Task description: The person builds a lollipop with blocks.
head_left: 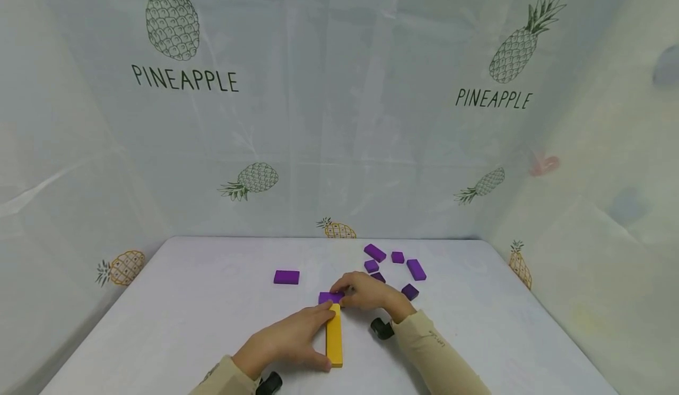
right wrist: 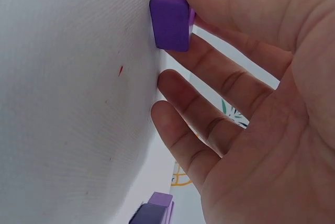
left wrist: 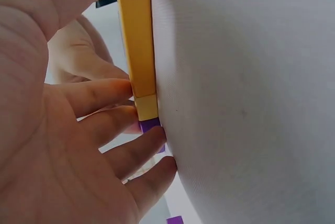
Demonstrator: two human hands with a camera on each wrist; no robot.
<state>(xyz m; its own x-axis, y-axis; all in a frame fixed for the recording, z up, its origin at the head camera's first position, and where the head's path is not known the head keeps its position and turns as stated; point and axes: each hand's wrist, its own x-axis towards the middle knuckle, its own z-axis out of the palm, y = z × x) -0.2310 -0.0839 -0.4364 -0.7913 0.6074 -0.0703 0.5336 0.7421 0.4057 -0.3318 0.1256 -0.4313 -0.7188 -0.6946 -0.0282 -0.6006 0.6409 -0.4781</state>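
A long yellow block (head_left: 334, 339) lies on the white table, its length running away from me. My left hand (head_left: 292, 337) holds it, thumb near the close end and fingertips at the far end, as the left wrist view (left wrist: 137, 35) also shows. Across the far end sits a purple block (head_left: 326, 297), pinched by my right hand (head_left: 366, 292) between thumb and fingers. In the right wrist view, this purple block (right wrist: 171, 17) touches the yellow one. Its far side is partly hidden by my right fingers.
One purple block (head_left: 286, 277) lies off to the left. Behind and right of my right hand are several purple pieces, including a bar (head_left: 416, 269), another bar (head_left: 375, 252) and a small cube (head_left: 410, 292). A pineapple-printed curtain (head_left: 339, 118) stands behind the table (head_left: 212, 283).
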